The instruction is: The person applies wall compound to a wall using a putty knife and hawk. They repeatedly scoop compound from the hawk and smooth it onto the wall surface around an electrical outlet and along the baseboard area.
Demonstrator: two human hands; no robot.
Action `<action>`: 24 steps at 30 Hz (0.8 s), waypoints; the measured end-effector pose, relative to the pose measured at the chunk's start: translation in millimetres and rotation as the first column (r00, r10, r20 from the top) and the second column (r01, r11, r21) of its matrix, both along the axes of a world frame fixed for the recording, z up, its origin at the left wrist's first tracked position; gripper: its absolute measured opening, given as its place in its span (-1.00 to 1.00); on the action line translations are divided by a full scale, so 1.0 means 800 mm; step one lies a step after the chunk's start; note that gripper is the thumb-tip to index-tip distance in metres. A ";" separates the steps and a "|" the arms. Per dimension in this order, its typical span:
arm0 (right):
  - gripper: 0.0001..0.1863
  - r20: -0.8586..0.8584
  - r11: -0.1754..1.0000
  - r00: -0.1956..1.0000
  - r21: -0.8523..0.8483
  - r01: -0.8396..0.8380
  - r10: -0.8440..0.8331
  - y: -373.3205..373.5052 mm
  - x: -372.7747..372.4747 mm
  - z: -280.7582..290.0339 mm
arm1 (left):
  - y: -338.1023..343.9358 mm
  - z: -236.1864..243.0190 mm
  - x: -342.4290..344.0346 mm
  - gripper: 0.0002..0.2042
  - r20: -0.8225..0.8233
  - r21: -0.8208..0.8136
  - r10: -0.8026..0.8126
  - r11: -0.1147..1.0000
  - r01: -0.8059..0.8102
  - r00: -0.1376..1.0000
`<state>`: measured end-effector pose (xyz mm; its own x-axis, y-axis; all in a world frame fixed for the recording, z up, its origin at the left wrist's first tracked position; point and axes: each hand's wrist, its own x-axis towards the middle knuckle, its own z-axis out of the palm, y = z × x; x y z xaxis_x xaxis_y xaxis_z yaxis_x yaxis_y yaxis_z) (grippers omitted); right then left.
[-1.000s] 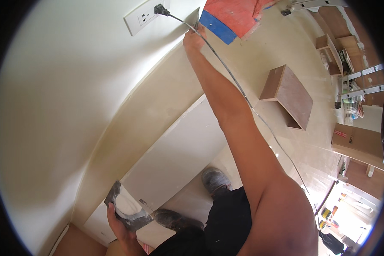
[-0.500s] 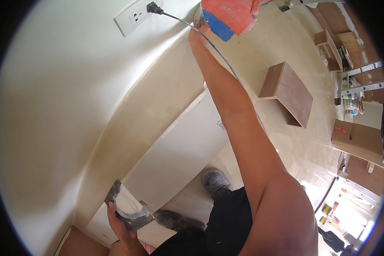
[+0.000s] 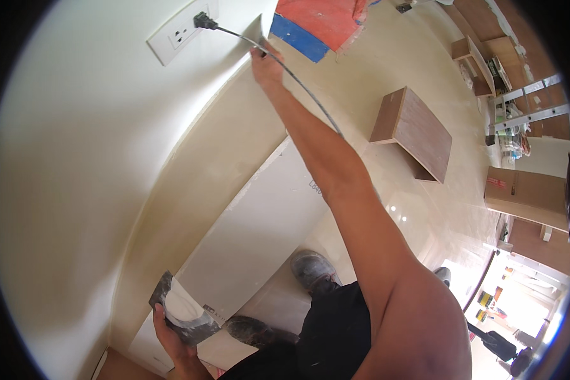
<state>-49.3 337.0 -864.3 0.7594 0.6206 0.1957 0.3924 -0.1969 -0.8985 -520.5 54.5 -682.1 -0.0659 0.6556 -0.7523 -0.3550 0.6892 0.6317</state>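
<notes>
Left grip (image 3: 175,340) holding plate (image 3: 199,331), right grip (image 3: 268,65) holding scraper (image 3: 258,28)

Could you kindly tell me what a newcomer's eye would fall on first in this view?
Probably the red and blue sheet at the top, beside the right hand, which holds a partly hidden tool. Next might come the black plug in the white outlet, upper left, and the dark plate of white paste in the left hand, lower left.

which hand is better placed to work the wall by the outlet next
Right, most likely: the right hand is up at the wall near the outlet, apparently gripping a thin blade, while the left hand is farther away, holding a dark plate with white paste.
</notes>
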 end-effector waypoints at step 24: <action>-0.33 -0.167 0.928 0.918 0.165 -0.334 0.360 -0.071 -0.214 -0.031 | -0.008 -0.024 -0.016 -0.53 0.081 0.181 -0.025 0.983 0.010 0.996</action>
